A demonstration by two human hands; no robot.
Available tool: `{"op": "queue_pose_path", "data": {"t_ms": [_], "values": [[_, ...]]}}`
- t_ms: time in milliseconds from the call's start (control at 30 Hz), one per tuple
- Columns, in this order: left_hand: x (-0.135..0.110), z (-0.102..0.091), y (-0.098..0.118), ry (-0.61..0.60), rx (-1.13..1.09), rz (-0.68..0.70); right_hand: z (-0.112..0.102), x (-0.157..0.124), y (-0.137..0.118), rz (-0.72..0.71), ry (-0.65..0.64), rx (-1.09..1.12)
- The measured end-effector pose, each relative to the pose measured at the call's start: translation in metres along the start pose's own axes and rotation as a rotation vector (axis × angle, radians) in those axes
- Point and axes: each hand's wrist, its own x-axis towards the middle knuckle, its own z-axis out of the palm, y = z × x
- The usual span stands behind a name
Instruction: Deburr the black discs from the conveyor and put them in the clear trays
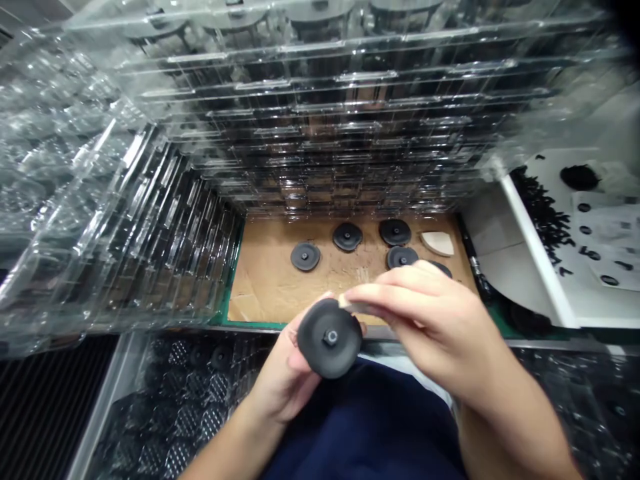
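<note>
Black rubber disc (315,333), one in hand, with a metal centre stud (330,337), stands upright just above the person's navy shirt (365,427). Left hand (283,377) is half curled, its fingers cupped behind the disc and holding it. Right hand (425,320) is nearly closed, its fingers pinching a small pale scrap (345,302) against the disc's upper rim; what the scrap is made of cannot be told. Below the hands lie dark plastic trays (190,400) of small black parts, too blurred to count. Beyond, on a cardboard sheet (270,293) edged in green, lie five more black discs (347,236), one partly hidden behind the right hand, with a single cream fan-shaped pad (437,243) beside them. Stacked clear plastic trays (320,113) rise ahead and to the left. Off to the right, a white-edged tray (535,247) holds a heap of small black pieces (543,213)
</note>
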Motion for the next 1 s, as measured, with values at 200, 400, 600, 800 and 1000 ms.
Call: {"op": "queue_pose_path", "data": {"t_ms": [200, 400, 600, 800, 1000], "values": [[-0.001, -0.005, 0.003, -0.184, -0.124, 0.101, -0.021, -0.036, 0.022, 0.235, 0.1, 0.046], [0.001, -0.002, -0.001, -0.186, -0.075, 0.061, -0.024, -0.037, -0.007, 0.284, 0.333, -0.078], [0.001, -0.005, -0.003, 0.024, 0.095, 0.087, 0.002, -0.011, -0.001, 0.138, 0.112, -0.055], [0.001, -0.011, 0.006, -0.044, -0.104, 0.093, 0.033, -0.046, 0.061, 0.572, 0.056, 0.187], [0.003, -0.001, 0.006, -0.12, -0.234, -0.016, 0.088, -0.078, 0.084, 0.693, 0.189, 0.131]]}}
